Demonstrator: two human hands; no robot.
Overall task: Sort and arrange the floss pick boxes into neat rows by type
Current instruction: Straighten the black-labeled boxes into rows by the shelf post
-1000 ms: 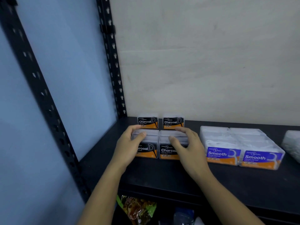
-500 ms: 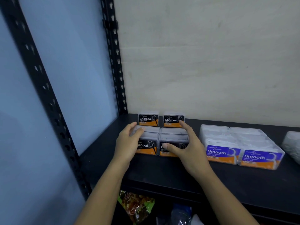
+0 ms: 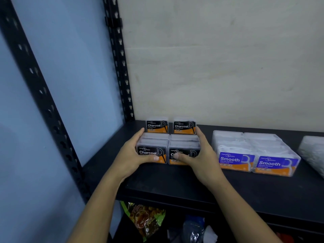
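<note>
**A:** How do the hands sit?

**B:** The left hand (image 3: pixel 130 156) grips the front left Charcoal box (image 3: pixel 149 149) from its nine o'clock side. Its fingers curl along that wall and its thumb presses on the front label. The right hand (image 3: pixel 201 155) mirrors it from three o'clock on the front right Charcoal box (image 3: pixel 185 148). Its thumb covers part of the label, and its fingers run back along the side wall.

**A:** And the boxes themselves?

**B:** Those two stand side by side, touching, on the black shelf (image 3: pixel 175 181), held between the hands. At their twelve o'clock, by the wall, stand the rear left Charcoal box (image 3: pixel 157 126) and the rear right Charcoal box (image 3: pixel 184 127).

**A:** Any writing?

**B:** "Charcoal" in white on black above an orange band; the smaller print is too blurred to read. At three o'clock, apart from the right hand, the left Smooth box (image 3: pixel 235 155) touches the right Smooth box (image 3: pixel 275 160). Both have purple labels reading "Smooth".

**A:** What differs from before?

**B:** A second ago both hands lay over the lids. Half a second ago the left thumb was still on top; now it is down on the label.
</note>
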